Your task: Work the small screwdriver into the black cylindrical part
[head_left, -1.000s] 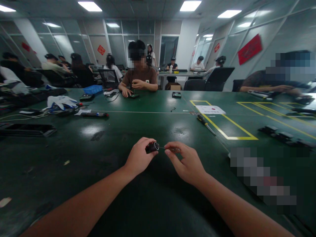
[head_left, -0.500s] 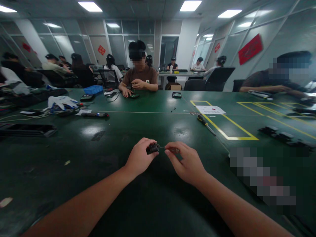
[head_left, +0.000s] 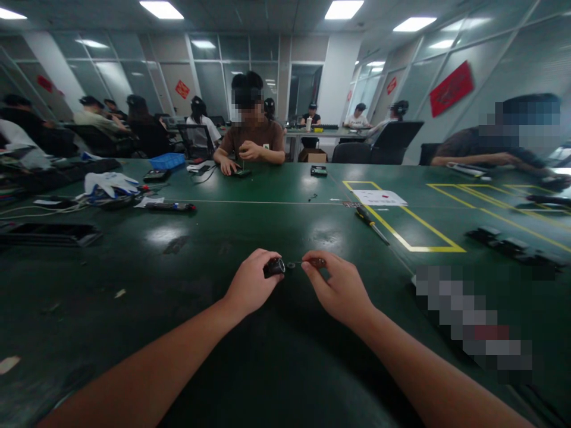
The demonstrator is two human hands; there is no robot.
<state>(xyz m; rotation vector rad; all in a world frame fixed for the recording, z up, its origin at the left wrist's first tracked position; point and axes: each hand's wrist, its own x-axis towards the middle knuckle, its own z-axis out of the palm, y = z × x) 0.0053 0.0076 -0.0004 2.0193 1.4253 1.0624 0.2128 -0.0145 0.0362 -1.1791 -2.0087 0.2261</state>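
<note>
A short black cylinder point(head_left: 275, 267) with a pale rim at its right end is held by my left hand point(head_left: 250, 282), fingers wrapped round it. My right hand point(head_left: 339, 285) pinches a thin-shafted tool point(head_left: 317, 262) with a brownish handle, its shaft pointing left toward the cylinder. Between the two sits a small ring-shaped piece point(head_left: 291, 266), close to the tool's tip and apart from the cylinder. Whether the ring rests on the tip or lies on the table, I cannot tell.
On the green table are a yellow-and-black screwdriver point(head_left: 372, 224), a paper sheet point(head_left: 380, 198), black parts point(head_left: 513, 246) and a blurred-out object point(head_left: 473, 324) at right. White gloves point(head_left: 111, 185), a blue basket point(head_left: 167, 161) and a black tray point(head_left: 49, 233) stand left. A co-worker point(head_left: 254, 139) sits opposite.
My right hand has drawn slightly to the right with the tool, away from the cylinder. A small ring now shows in the gap, and the cylinder's rimmed end faces right more plainly.
</note>
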